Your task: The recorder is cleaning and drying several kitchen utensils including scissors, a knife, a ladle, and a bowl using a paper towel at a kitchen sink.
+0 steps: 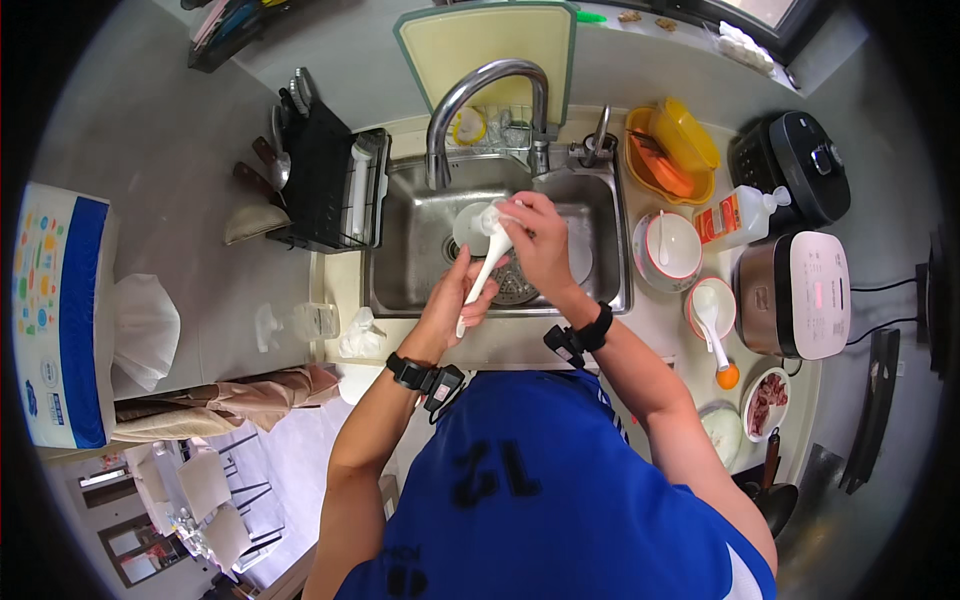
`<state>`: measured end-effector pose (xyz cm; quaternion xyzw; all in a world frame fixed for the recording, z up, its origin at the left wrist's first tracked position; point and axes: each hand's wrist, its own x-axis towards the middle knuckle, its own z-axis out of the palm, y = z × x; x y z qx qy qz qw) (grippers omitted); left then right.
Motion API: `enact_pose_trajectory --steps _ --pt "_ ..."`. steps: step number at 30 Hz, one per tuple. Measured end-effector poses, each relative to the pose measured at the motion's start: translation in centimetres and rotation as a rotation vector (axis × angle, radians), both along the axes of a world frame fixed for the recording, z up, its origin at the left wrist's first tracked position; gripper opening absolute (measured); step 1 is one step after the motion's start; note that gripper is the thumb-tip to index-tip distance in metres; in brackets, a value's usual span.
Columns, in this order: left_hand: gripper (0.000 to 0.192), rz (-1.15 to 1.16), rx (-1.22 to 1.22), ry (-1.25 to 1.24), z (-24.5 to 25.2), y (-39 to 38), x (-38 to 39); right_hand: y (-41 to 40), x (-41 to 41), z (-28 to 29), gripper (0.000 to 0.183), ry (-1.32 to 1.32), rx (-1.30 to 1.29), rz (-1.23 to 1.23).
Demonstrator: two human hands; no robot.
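A white long-handled spoon (487, 268) is held slantwise over the stainless steel sink (409, 214). My left hand (455, 294) supports its handle, with the handle's end pointing down towards me. At the spoon's bowl end, the fingers of my right hand (541, 238) are closed; something pale and translucent shows there, too unclear to name. Beneath my hands, a whitish round dish (471, 227) lies in the sink next to the drain. A perforated metal strainer (516, 286) and another pale round dish (580, 256) are partly hidden by my right hand and arm. The chrome faucet (487, 75) arches above.
Left of the sink stands a black dish rack (319, 172). To the right are stacked bowls (667, 251), a bowl with a white spoon (711, 304), a pump bottle (739, 217), a yellow basket (641, 169) and a rice cooker (795, 292). A cutting board (487, 45) leans behind.
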<state>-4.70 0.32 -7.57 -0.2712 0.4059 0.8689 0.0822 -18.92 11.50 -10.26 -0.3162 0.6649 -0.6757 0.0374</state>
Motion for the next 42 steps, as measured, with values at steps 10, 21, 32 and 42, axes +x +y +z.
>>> enact_pose_trajectory --steps 10,21,32,42 --pt "0.073 0.181 0.451 0.148 -2.9 -1.7 -2.2 -0.5 7.3 -0.2 0.02 0.324 0.118 0.076" --pt "0.032 0.226 0.688 0.229 -5.2 -0.7 -1.3 0.9 3.5 0.2 0.017 0.559 0.091 0.215" --pt "0.035 0.098 0.123 0.038 -1.0 0.0 0.8 1.4 0.8 2.4 0.019 0.526 0.035 -0.009" --pt "0.04 0.097 0.17 0.242 0.6 0.3 3.0 0.6 -3.8 -0.1 0.025 -0.795 -0.41 0.248"
